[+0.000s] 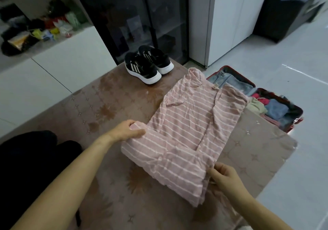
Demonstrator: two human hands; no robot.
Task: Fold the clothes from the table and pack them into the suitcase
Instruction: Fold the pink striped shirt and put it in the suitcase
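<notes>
Both forearms bare, stretched forward over the brown star-patterned table. Left hand at the far-left corner of the pink white-striped knit garment — thumb laid on top, fingers curled under, gripping the fold. Right hand nearer, at the garment's near-right edge — fingers bent, pinching the layered cloth. Garment partly folded, flat across the table's right half, collar end toward the far side. Just past the table's right edge, open red hard-shell suitcase on the floor, folded clothes inside. Pair of black white-soled sneakers at the table's far end, well apart from both hands.
</notes>
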